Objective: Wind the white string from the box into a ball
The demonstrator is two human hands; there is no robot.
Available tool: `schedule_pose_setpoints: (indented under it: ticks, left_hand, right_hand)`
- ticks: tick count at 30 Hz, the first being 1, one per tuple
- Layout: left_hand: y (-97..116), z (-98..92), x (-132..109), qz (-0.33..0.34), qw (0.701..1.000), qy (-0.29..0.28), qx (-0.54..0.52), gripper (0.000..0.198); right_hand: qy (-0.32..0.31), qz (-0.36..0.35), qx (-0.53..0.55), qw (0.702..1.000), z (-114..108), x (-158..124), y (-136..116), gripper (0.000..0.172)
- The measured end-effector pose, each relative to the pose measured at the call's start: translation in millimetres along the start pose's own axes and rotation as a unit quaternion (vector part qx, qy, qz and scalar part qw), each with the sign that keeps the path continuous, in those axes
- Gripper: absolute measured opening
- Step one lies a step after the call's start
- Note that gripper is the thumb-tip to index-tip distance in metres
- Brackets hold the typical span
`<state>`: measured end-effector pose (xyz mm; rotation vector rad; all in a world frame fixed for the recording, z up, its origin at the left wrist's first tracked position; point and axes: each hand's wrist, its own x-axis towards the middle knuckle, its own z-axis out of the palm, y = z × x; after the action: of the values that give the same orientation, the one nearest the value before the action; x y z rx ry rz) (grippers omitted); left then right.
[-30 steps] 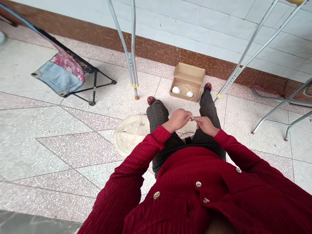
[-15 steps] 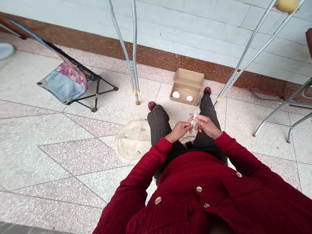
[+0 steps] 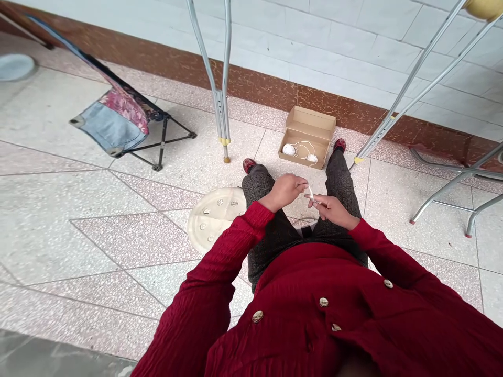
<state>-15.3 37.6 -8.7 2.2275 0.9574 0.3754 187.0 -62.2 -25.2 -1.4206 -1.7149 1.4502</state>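
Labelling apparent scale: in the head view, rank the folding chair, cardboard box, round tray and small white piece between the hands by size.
1. folding chair.
2. round tray and cardboard box, about alike; a leg hides part of the tray.
3. small white piece, held in the right hand.

From left hand [image 3: 285, 189] and right hand [image 3: 332, 208], floor [image 3: 298, 170] between the legs [image 3: 257, 183] lies open up to the box [image 3: 310, 137]. One crutch [image 3: 222, 104] stands left of it, a second crutch [image 3: 396, 112] slants at right. A disc [image 3: 212, 217] lies by the left leg, chair [image 3: 118, 118] well apart
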Motion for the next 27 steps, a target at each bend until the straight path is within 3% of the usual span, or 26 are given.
schedule_pose_setpoints:
  ticks: [4, 8, 13, 16, 21, 24, 27]
  left_hand:
    - [-6.7, 12.3, 2.4, -0.022, 0.992, -0.015, -0.122, 0.033]
    - [0.5, 35.1, -9.6, -0.048, 0.971, -0.014, -0.234, 0.039]
    - [12.5, 50.8, -28.9, -0.101, 0.957, -0.053, -0.265, 0.038]
    - [18.2, 46.6, -37.5, -0.093, 0.965, -0.080, -0.233, 0.035]
    - [30.4, 26.8, -42.5, -0.029, 0.990, -0.071, -0.114, 0.035]
    - [33.1, 11.0, -38.7, 0.028, 0.999, -0.021, -0.015, 0.028]
    - [28.2, -4.7, -32.2, 0.063, 0.996, 0.035, 0.057, 0.025]
  right_hand:
    - [-0.010, 0.006, 0.106, 0.994, -5.5, -2.4, -13.8, 0.043]
    - [-0.004, 0.011, 0.183, 0.983, -9.6, 1.1, -18.4, 0.046]
    - [0.047, 0.010, 0.194, 0.980, -9.4, 13.0, -14.7, 0.054]
    - [0.103, 0.003, 0.156, 0.982, -11.1, 19.5, -8.1, 0.054]
    - [0.164, 0.005, 0.048, 0.985, -13.1, 18.9, 2.4, 0.050]
    - [0.136, 0.000, -0.046, 0.990, -8.1, 10.6, 4.1, 0.043]
    - [0.031, 0.018, -0.002, 0.999, -1.1, -1.8, -2.6, 0.042]
